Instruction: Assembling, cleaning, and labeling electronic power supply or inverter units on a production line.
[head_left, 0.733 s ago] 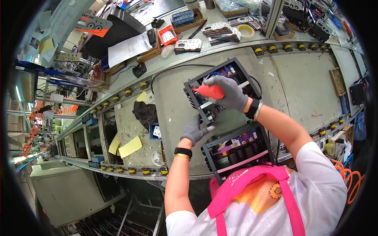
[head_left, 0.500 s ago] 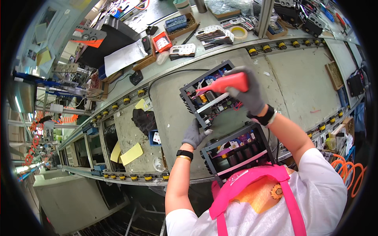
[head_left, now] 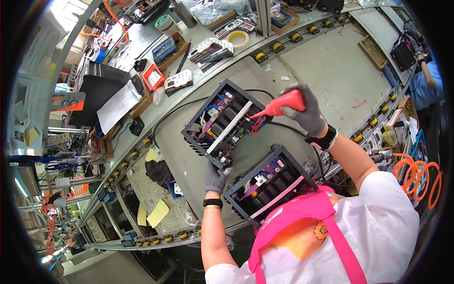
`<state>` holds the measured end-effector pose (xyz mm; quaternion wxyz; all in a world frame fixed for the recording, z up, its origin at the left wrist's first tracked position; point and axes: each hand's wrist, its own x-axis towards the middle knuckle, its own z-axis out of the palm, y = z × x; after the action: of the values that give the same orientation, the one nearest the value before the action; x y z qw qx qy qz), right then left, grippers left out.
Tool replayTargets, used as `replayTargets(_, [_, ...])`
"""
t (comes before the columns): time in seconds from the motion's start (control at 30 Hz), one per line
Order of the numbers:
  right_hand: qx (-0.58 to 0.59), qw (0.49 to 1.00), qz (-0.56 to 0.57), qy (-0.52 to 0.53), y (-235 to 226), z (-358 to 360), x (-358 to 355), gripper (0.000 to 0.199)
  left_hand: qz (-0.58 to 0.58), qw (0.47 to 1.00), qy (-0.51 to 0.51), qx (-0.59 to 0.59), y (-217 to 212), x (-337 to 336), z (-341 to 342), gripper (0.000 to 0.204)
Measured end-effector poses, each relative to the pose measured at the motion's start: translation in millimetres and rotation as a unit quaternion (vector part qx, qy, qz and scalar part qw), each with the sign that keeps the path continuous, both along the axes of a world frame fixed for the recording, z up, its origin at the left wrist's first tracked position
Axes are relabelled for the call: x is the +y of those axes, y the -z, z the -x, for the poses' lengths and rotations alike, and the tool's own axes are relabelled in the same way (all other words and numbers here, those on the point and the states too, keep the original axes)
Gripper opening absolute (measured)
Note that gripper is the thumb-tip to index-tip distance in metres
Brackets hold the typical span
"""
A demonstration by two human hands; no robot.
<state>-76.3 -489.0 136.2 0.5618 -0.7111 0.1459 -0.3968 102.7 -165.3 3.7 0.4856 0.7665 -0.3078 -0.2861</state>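
Head view: right hand (head_left: 305, 111) closed around red bottle (head_left: 286, 103), nozzle (head_left: 257, 114) at the right side of far chassis (head_left: 228, 130), by its red wires (head_left: 256, 127); contact unclear. Left hand (head_left: 216, 180) half curled at that chassis's near corner, can't tell if gripping. Near chassis (head_left: 272, 187) just beside. Both on grey board (head_left: 172, 137).

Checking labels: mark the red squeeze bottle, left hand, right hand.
Red squeeze bottle (head_left: 287, 101): head view, on its body.
Left hand (head_left: 215, 179): head view, middle of glove.
Right hand (head_left: 308, 112): head view, middle of glove.
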Motion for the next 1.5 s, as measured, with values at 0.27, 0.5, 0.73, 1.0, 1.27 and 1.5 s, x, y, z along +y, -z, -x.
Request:
replayTargets(0.27, [0.014, 1.000, 0.019, 0.004, 15.3, -3.4, -0.9, 0.042, -0.012, 1.000, -0.013, 0.007, -15.7, -7.9, 7.3, 0.093])
replayTargets(0.5, [-0.009, 1.000, 0.011, 0.007, 21.7, -5.7, 2.1, 0.042, -0.031, 0.998, -0.013, -0.059, -30.7, -12.3, 10.4, 0.088])
replayTargets(0.73, [0.010, 0.999, 0.039, 0.023, 25.8, -7.3, 0.5, 0.042, -0.068, 0.995, 0.031, -0.067, -36.6, -12.0, 6.6, 0.095])
replayTargets(1.0, [0.056, 0.977, -0.202, 0.030, 4.6, 5.6, 5.4, 0.041, -0.106, 0.981, 0.021, -0.162, -31.4, -10.3, 2.0, 0.089])
replayTargets(1.27, [-0.013, 0.990, 0.103, -0.099, -24.6, -30.6, 30.7, 0.046, 0.042, 0.997, -0.058, -0.028, -50.8, -26.8, -12.5, 0.080])
replayTargets(1.5, [0.032, 0.979, 0.155, -0.128, -10.7, -57.2, 38.7, 0.045, 0.014, 0.996, -0.063, -0.061, -56.8, -26.5, -14.7, 0.079])
